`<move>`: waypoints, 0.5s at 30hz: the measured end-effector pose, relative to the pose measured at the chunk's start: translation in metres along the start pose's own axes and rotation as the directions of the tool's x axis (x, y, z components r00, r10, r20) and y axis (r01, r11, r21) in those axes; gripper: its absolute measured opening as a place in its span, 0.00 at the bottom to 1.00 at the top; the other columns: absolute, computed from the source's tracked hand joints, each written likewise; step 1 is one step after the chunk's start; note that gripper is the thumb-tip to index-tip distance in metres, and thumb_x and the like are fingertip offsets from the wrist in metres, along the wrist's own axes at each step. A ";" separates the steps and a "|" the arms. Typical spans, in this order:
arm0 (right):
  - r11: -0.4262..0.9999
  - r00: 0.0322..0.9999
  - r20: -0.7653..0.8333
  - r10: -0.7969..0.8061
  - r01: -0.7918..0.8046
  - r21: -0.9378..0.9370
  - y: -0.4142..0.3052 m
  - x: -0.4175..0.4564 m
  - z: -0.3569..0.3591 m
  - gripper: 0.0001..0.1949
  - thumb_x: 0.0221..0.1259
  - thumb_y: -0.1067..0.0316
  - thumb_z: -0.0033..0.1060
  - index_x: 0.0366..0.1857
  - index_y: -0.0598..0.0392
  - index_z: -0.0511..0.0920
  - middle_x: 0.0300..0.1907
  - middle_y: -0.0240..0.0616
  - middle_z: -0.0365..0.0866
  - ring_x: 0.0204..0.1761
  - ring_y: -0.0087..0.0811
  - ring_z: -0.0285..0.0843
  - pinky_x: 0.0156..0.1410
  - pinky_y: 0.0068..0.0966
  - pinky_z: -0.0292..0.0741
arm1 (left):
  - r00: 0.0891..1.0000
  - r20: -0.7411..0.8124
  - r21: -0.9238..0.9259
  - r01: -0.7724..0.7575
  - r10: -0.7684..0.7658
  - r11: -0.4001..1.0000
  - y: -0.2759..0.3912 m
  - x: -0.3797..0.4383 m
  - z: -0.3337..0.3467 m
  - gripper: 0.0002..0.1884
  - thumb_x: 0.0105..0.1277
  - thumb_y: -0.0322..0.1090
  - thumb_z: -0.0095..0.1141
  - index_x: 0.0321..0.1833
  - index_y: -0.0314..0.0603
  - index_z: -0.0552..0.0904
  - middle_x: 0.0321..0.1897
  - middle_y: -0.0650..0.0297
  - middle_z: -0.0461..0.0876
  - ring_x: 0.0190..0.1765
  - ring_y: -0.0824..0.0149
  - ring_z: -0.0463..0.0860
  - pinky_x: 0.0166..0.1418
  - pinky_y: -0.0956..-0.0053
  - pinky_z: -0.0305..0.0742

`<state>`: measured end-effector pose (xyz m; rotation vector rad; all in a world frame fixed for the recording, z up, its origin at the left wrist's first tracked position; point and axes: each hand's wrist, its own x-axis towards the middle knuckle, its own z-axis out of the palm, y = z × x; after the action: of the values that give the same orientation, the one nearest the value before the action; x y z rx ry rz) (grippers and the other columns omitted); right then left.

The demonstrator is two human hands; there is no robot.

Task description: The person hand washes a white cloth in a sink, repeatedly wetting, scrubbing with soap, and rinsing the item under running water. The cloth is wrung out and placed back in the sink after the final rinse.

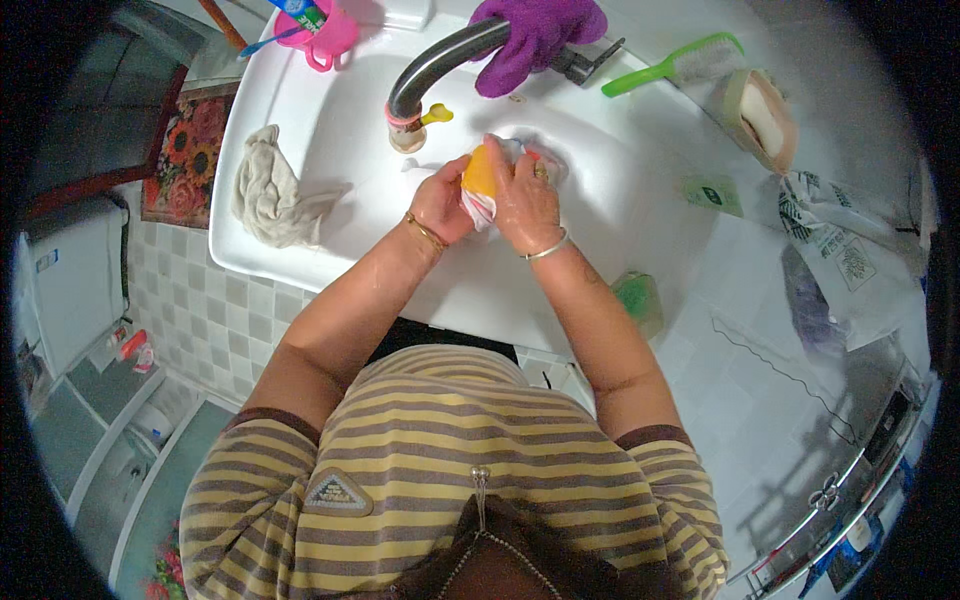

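Observation:
Both hands are over the basin of a white sink (pixel 360 150), just right of the spout. My left hand (pixel 442 201) grips a wet cloth (pixel 480 206) that is white with pink or red parts. My right hand (pixel 529 196) is closed over a yellow bar (pixel 478 174), which looks like soap, pressed against the cloth. More of the cloth lies bunched beyond and under the right hand, partly hidden. A dark curved faucet (pixel 435 64) arches over the basin to the left of the hands, with a small yellow tab near its mouth.
A wrung grey-white cloth (pixel 270 195) hangs over the sink's left side. A purple glove or cloth (pixel 540 37) drapes the faucet's base. At the back stands a pink cup (pixel 322 41); to the right are a green brush (pixel 675 64), a soap dish (pixel 761 124) and a plastic bag (pixel 847 255).

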<state>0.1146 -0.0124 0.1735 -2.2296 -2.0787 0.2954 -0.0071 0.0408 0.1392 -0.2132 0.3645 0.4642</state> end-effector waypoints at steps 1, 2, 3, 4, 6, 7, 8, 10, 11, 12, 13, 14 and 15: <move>1.000 1.000 0.029 0.001 -0.001 0.005 -0.002 0.000 0.003 0.31 0.49 0.72 0.46 0.61 0.39 0.52 0.36 0.45 0.66 0.39 0.47 0.69 0.42 0.38 0.72 | 0.998 -0.057 0.009 -0.020 0.021 1.000 -0.001 -0.002 -0.003 0.19 0.62 0.38 0.38 0.54 0.35 0.65 0.51 0.55 0.70 0.54 0.58 0.69 0.60 0.62 0.59; 0.997 0.998 -0.006 -0.069 0.069 0.018 0.006 -0.004 0.009 0.35 0.44 0.76 0.47 0.61 0.41 0.51 0.36 0.47 0.66 0.38 0.48 0.69 0.43 0.39 0.70 | 0.993 -0.114 0.019 -0.039 0.041 0.999 -0.003 -0.004 -0.009 0.19 0.62 0.38 0.38 0.54 0.35 0.65 0.51 0.55 0.70 0.54 0.58 0.69 0.60 0.62 0.59; 1.000 0.999 0.029 -0.018 0.018 0.005 0.017 -0.006 0.008 0.35 0.43 0.76 0.47 0.61 0.41 0.51 0.36 0.47 0.66 0.38 0.48 0.69 0.43 0.39 0.70 | 0.985 -0.163 0.024 -0.055 0.059 0.998 -0.007 -0.007 -0.005 0.19 0.62 0.38 0.38 0.54 0.35 0.66 0.51 0.55 0.70 0.54 0.58 0.69 0.60 0.63 0.59; 0.999 0.997 0.062 0.034 -0.034 -0.011 0.027 -0.007 0.006 0.35 0.43 0.77 0.47 0.61 0.41 0.51 0.35 0.47 0.66 0.38 0.48 0.69 0.43 0.39 0.70 | 0.982 -0.175 0.065 -0.065 0.075 0.996 -0.007 -0.012 0.001 0.19 0.62 0.38 0.37 0.53 0.34 0.66 0.50 0.55 0.71 0.53 0.59 0.70 0.60 0.63 0.60; 0.995 0.993 0.069 0.094 -0.092 -0.026 0.030 -0.005 -0.005 0.34 0.43 0.76 0.47 0.60 0.42 0.52 0.34 0.47 0.67 0.38 0.48 0.69 0.43 0.38 0.69 | 0.986 -0.144 0.106 -0.068 0.083 0.992 -0.002 -0.014 0.007 0.19 0.63 0.37 0.36 0.54 0.33 0.65 0.50 0.55 0.70 0.53 0.59 0.70 0.60 0.65 0.60; 0.998 0.999 0.030 0.036 -0.035 -0.043 0.020 -0.003 -0.009 0.34 0.44 0.76 0.47 0.60 0.41 0.52 0.34 0.47 0.67 0.38 0.47 0.69 0.43 0.38 0.70 | 0.988 -0.134 0.125 -0.065 0.082 0.990 -0.002 -0.016 0.007 0.18 0.64 0.36 0.35 0.54 0.33 0.64 0.50 0.55 0.70 0.53 0.59 0.71 0.60 0.65 0.61; 0.998 1.000 -0.008 -0.023 0.022 -0.062 0.005 0.003 -0.010 0.33 0.45 0.75 0.47 0.60 0.41 0.53 0.35 0.47 0.67 0.38 0.47 0.69 0.42 0.38 0.70 | 0.995 -0.077 0.126 -0.060 0.070 0.990 -0.001 -0.010 0.003 0.19 0.64 0.36 0.34 0.54 0.32 0.64 0.50 0.54 0.70 0.53 0.59 0.70 0.60 0.64 0.60; 0.995 0.994 -0.096 -0.049 0.041 -0.088 0.006 0.013 0.006 0.32 0.46 0.74 0.47 0.60 0.41 0.53 0.34 0.45 0.67 0.38 0.45 0.69 0.41 0.38 0.70 | 0.992 -0.097 0.113 -0.065 0.076 0.992 0.002 -0.011 0.017 0.19 0.63 0.38 0.36 0.53 0.33 0.65 0.51 0.54 0.70 0.53 0.58 0.70 0.60 0.63 0.60; 0.994 0.997 -0.070 -0.010 0.003 -0.111 0.016 0.011 0.006 0.31 0.47 0.73 0.46 0.60 0.40 0.54 0.34 0.45 0.67 0.37 0.44 0.70 0.40 0.37 0.71 | 0.991 -0.108 0.106 -0.067 0.079 0.992 0.002 -0.013 0.022 0.19 0.63 0.39 0.37 0.53 0.34 0.66 0.51 0.54 0.70 0.53 0.57 0.70 0.60 0.63 0.60; 0.991 0.999 -0.039 0.025 -0.029 -0.129 0.027 0.007 0.001 0.30 0.47 0.72 0.46 0.59 0.39 0.55 0.34 0.45 0.68 0.36 0.44 0.71 0.38 0.36 0.73 | 0.984 -0.158 0.096 -0.067 0.081 0.993 0.002 -0.018 0.020 0.20 0.63 0.39 0.37 0.54 0.35 0.66 0.50 0.55 0.71 0.53 0.57 0.70 0.59 0.63 0.60; 0.987 0.998 -0.008 0.061 -0.061 -0.149 0.033 0.005 -0.001 0.29 0.48 0.71 0.46 0.58 0.38 0.56 0.34 0.46 0.68 0.36 0.44 0.71 0.37 0.35 0.74 | 0.984 -0.156 0.086 -0.069 0.082 0.994 0.006 -0.021 0.019 0.20 0.63 0.39 0.37 0.54 0.35 0.65 0.50 0.55 0.71 0.53 0.58 0.70 0.59 0.63 0.61; 0.991 0.997 -0.053 0.056 -0.062 -0.116 0.031 0.007 0.001 0.29 0.48 0.71 0.46 0.58 0.39 0.56 0.33 0.45 0.68 0.35 0.43 0.71 0.37 0.36 0.73 | 0.985 -0.154 0.075 -0.071 0.082 0.995 0.010 -0.024 0.018 0.20 0.63 0.39 0.37 0.54 0.35 0.65 0.50 0.55 0.71 0.53 0.58 0.70 0.59 0.63 0.61; 0.993 0.994 -0.097 0.053 -0.063 -0.096 0.028 0.011 -0.006 0.29 0.48 0.71 0.46 0.58 0.40 0.56 0.33 0.44 0.68 0.34 0.43 0.70 0.38 0.37 0.72 | 0.987 -0.143 0.058 -0.069 0.076 0.996 0.011 -0.021 0.017 0.20 0.63 0.39 0.38 0.54 0.35 0.65 0.50 0.55 0.71 0.53 0.58 0.70 0.59 0.63 0.61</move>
<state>0.1442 -0.0033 0.1726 -2.3133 -2.0254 0.0900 -0.0247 0.0468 0.1620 -0.1836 0.5278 0.5116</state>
